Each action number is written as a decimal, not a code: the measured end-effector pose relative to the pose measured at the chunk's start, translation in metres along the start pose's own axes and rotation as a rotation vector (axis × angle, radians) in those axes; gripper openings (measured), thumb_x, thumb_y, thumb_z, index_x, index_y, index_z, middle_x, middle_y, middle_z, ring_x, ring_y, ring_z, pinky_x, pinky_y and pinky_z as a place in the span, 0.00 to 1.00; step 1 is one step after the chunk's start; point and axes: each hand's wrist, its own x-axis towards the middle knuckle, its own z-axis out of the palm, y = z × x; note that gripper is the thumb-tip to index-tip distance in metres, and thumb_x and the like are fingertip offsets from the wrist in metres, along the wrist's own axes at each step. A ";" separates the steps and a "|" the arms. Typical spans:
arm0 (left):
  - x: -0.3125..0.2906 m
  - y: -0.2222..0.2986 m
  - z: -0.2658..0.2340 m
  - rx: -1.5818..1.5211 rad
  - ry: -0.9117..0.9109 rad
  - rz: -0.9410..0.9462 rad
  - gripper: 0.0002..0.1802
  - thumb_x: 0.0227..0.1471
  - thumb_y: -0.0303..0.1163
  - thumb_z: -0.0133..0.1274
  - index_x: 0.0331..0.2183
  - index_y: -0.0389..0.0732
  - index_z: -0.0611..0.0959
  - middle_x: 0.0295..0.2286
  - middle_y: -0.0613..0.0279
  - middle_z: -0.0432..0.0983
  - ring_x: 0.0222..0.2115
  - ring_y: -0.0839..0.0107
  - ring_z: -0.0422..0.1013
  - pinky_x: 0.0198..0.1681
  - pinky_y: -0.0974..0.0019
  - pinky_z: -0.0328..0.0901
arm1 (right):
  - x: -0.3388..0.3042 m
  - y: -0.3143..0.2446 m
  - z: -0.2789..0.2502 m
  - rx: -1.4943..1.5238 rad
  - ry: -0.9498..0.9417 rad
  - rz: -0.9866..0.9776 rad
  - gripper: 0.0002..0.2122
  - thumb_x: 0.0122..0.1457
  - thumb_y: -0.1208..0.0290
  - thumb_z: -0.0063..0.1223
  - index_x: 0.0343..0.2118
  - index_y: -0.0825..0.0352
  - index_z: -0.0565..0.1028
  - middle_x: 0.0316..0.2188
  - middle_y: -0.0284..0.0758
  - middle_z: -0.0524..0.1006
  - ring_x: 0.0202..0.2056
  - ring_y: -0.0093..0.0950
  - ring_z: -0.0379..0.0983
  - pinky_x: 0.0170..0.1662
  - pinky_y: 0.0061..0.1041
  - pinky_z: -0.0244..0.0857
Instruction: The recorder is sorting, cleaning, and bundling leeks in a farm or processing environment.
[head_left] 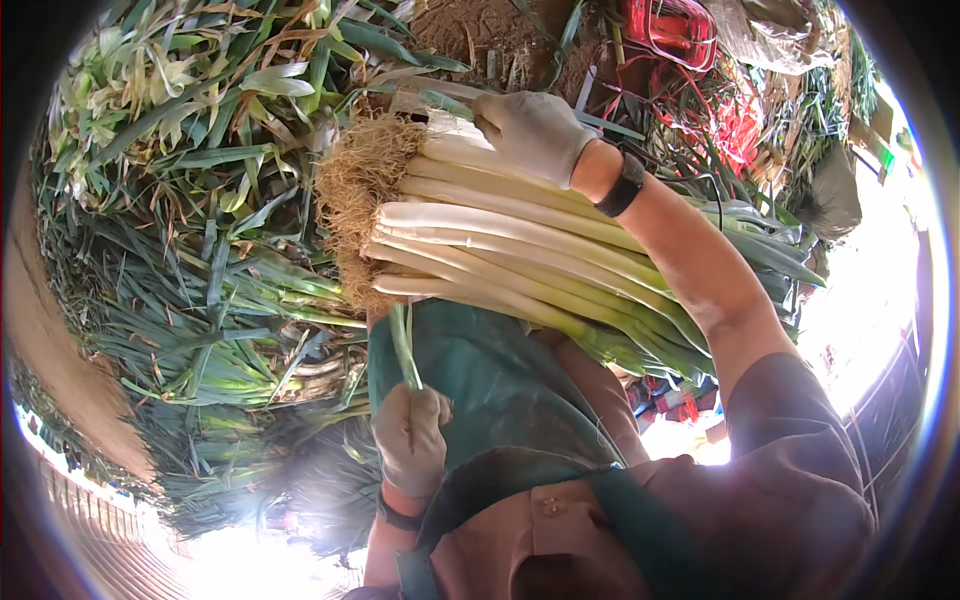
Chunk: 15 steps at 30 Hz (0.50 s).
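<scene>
One leaf (403, 345), lower centre, is clamped in your left hand (411, 438); your right hand (535, 137), grip unclear, likely steadies the leeks (510, 240).

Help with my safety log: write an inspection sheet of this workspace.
Surface: what bears the leeks is mostly hidden; brown ground shows beyond.
Things in hand: leeks side by side, roots left, green tops right; green strip below the roots.
Clutter: heaped leaves at left; red strands and red basket-like item upper right.
Hands: gloved left hand closed on the strip; gloved right hand at the bundle's far side, grip unclear.
Cables: nothing seen for certain.
Surroundings: glare hides detail at lower left and right.
</scene>
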 end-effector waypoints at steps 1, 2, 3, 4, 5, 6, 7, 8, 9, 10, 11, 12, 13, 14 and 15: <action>0.014 0.009 0.009 -0.018 0.014 0.089 0.13 0.61 0.31 0.42 0.26 0.34 0.72 0.19 0.64 0.66 0.19 0.79 0.60 0.23 0.73 0.56 | -0.002 0.000 -0.001 0.028 0.018 0.000 0.10 0.58 0.61 0.46 0.33 0.62 0.75 0.25 0.43 0.78 0.28 0.45 0.75 0.31 0.44 0.68; 0.035 0.019 0.018 -0.030 0.025 0.167 0.13 0.62 0.31 0.42 0.27 0.35 0.71 0.18 0.64 0.66 0.19 0.79 0.59 0.23 0.73 0.55 | -0.007 0.002 0.000 0.055 0.033 0.006 0.10 0.58 0.62 0.47 0.33 0.62 0.75 0.25 0.43 0.77 0.28 0.45 0.75 0.30 0.44 0.68; 0.061 0.023 0.029 -0.023 0.040 0.192 0.14 0.62 0.31 0.42 0.26 0.35 0.72 0.19 0.65 0.65 0.19 0.79 0.58 0.23 0.73 0.55 | -0.010 0.000 -0.004 0.074 0.043 0.013 0.10 0.58 0.62 0.47 0.32 0.62 0.75 0.25 0.43 0.77 0.28 0.45 0.75 0.30 0.43 0.68; 0.090 0.031 0.036 -0.014 0.075 0.236 0.14 0.63 0.32 0.42 0.26 0.36 0.72 0.19 0.66 0.65 0.18 0.79 0.58 0.23 0.73 0.54 | -0.004 -0.004 -0.009 0.084 0.062 -0.008 0.10 0.58 0.62 0.47 0.32 0.62 0.75 0.25 0.42 0.77 0.28 0.45 0.75 0.30 0.43 0.68; 0.118 0.035 0.046 0.045 0.115 0.304 0.16 0.63 0.33 0.43 0.25 0.36 0.73 0.19 0.67 0.66 0.19 0.80 0.58 0.23 0.73 0.55 | 0.000 -0.008 -0.012 0.092 0.085 -0.029 0.10 0.58 0.62 0.47 0.32 0.62 0.75 0.25 0.42 0.77 0.28 0.45 0.75 0.31 0.43 0.68; 0.145 0.036 0.056 0.103 0.152 0.364 0.17 0.63 0.34 0.43 0.25 0.35 0.73 0.19 0.68 0.66 0.20 0.80 0.59 0.23 0.73 0.56 | 0.002 -0.008 -0.008 0.092 0.096 -0.051 0.10 0.58 0.62 0.47 0.32 0.62 0.75 0.25 0.42 0.77 0.29 0.45 0.75 0.31 0.42 0.68; 0.173 0.027 0.066 0.213 0.189 0.430 0.14 0.61 0.33 0.44 0.24 0.37 0.74 0.18 0.62 0.68 0.19 0.71 0.64 0.22 0.67 0.59 | 0.001 -0.010 -0.004 0.109 0.083 -0.066 0.10 0.58 0.62 0.47 0.31 0.62 0.75 0.25 0.42 0.77 0.29 0.44 0.74 0.31 0.42 0.68; 0.188 0.022 0.076 0.341 0.210 0.489 0.13 0.60 0.33 0.45 0.24 0.39 0.74 0.18 0.59 0.69 0.18 0.65 0.67 0.22 0.63 0.61 | -0.003 -0.007 0.000 0.123 0.072 -0.068 0.10 0.57 0.62 0.47 0.31 0.62 0.76 0.25 0.42 0.77 0.29 0.44 0.74 0.31 0.41 0.68; 0.202 0.022 0.085 0.471 0.247 0.551 0.12 0.59 0.32 0.46 0.24 0.40 0.75 0.17 0.56 0.71 0.18 0.59 0.70 0.22 0.59 0.63 | -0.003 -0.008 -0.002 0.152 0.058 -0.082 0.10 0.57 0.62 0.47 0.31 0.62 0.76 0.25 0.42 0.77 0.29 0.44 0.74 0.32 0.41 0.68; 0.207 0.022 0.089 0.621 0.284 0.613 0.12 0.58 0.34 0.46 0.24 0.41 0.75 0.17 0.55 0.71 0.19 0.56 0.70 0.22 0.57 0.64 | -0.005 -0.008 -0.003 0.167 0.070 -0.092 0.10 0.57 0.62 0.47 0.31 0.62 0.76 0.25 0.42 0.77 0.29 0.44 0.74 0.32 0.41 0.68; 0.213 0.021 0.094 0.768 0.314 0.675 0.12 0.58 0.35 0.47 0.24 0.41 0.76 0.17 0.54 0.72 0.20 0.53 0.71 0.22 0.55 0.64 | -0.008 -0.006 -0.004 0.179 0.081 -0.095 0.10 0.57 0.62 0.47 0.31 0.63 0.76 0.25 0.42 0.77 0.29 0.44 0.74 0.32 0.40 0.68; 0.220 0.018 0.096 0.825 0.315 0.656 0.13 0.58 0.36 0.47 0.24 0.42 0.76 0.18 0.54 0.72 0.20 0.53 0.71 0.23 0.54 0.65 | -0.009 -0.004 -0.004 0.189 0.093 -0.102 0.10 0.57 0.63 0.48 0.30 0.63 0.76 0.25 0.42 0.76 0.29 0.43 0.74 0.32 0.40 0.68; 0.227 0.015 0.096 0.884 0.317 0.637 0.13 0.58 0.37 0.47 0.24 0.42 0.76 0.18 0.53 0.73 0.20 0.52 0.72 0.23 0.53 0.65 | -0.009 -0.001 -0.007 0.192 0.100 -0.097 0.10 0.57 0.63 0.48 0.30 0.63 0.76 0.25 0.41 0.76 0.29 0.43 0.74 0.31 0.40 0.68; 0.229 0.015 0.099 0.936 0.330 0.618 0.13 0.57 0.38 0.47 0.24 0.43 0.75 0.20 0.53 0.74 0.21 0.52 0.72 0.23 0.53 0.66 | -0.008 0.001 -0.011 0.193 0.111 -0.092 0.10 0.57 0.63 0.48 0.30 0.63 0.75 0.24 0.41 0.76 0.28 0.43 0.74 0.31 0.40 0.68; 0.230 0.015 0.101 0.991 0.339 0.595 0.13 0.56 0.38 0.48 0.24 0.43 0.75 0.21 0.53 0.74 0.21 0.52 0.73 0.24 0.52 0.67 | -0.008 0.003 -0.014 0.223 0.120 -0.090 0.10 0.57 0.63 0.48 0.29 0.63 0.75 0.23 0.40 0.76 0.27 0.43 0.74 0.30 0.39 0.68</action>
